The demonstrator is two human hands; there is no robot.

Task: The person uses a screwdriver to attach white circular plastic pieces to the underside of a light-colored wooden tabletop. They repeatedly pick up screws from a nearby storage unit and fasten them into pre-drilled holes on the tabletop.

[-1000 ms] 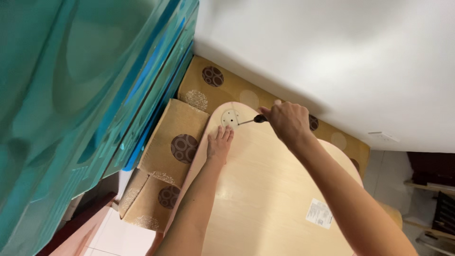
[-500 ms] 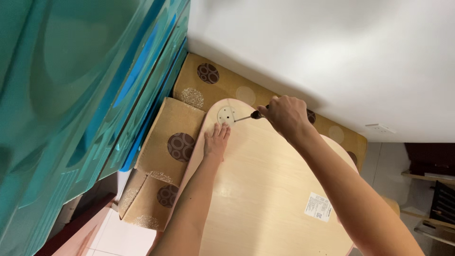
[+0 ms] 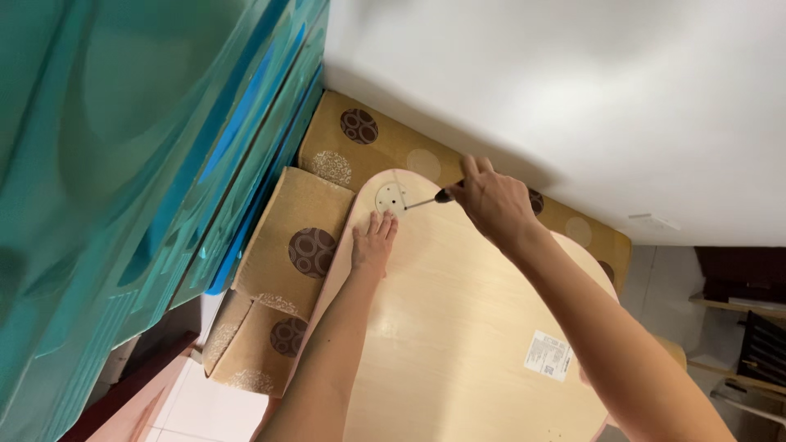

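Observation:
A pale wooden tabletop (image 3: pixel 458 327) with rounded corners lies flat, underside up. A round white mounting plate (image 3: pixel 390 197) sits near its far corner. My right hand (image 3: pixel 490 200) grips a screwdriver (image 3: pixel 430 200) with a dark handle; its metal tip points at the plate. My left hand (image 3: pixel 373 243) rests flat on the wood just below the plate, fingers spread toward it.
Tan cushions (image 3: pixel 299 237) with brown circle patterns lie under and around the tabletop. A teal plastic drawer cabinet (image 3: pixel 139 164) fills the left side. A white wall (image 3: pixel 557 90) runs behind. A white paper label (image 3: pixel 547 355) is stuck on the wood. Dark shelving (image 3: pixel 749 344) stands at far right.
The view has shifted slightly. My right hand with the screwdriver stays at the plate, and my left hand remains pressed on the wood below it.

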